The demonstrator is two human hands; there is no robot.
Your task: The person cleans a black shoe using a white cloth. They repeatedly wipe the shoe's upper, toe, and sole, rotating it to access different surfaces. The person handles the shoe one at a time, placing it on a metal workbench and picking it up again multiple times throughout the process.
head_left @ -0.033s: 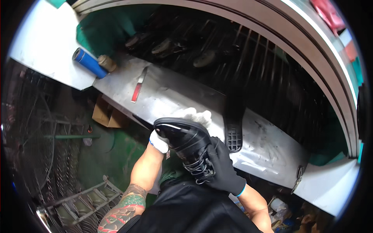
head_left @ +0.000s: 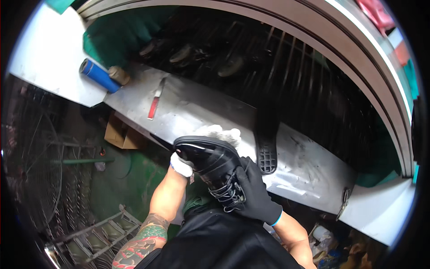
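A black lace-up shoe is held in front of my body, its toe toward the upper left and its laces facing the lower right. My left hand, in a white glove, is closed round the sole side; its fingers show beyond the sole, and the palm is hidden behind the shoe. My right hand, in a black glove, grips the ankle end, thumb beside the laces. Past the shoe, a black sole with a grid-patterned end lies across the metal bench, partly lost in shadow.
A red-handled knife lies on the bench's left part. Beyond it are a blue cylinder and a tan jar-like object. Dark rods and several shoes fill the arched opening behind. A cardboard box and a fan stand left.
The whole view has shifted slightly, so the bench and the things on it appear a little farther left. Both hands keep the same grip on the shoe.
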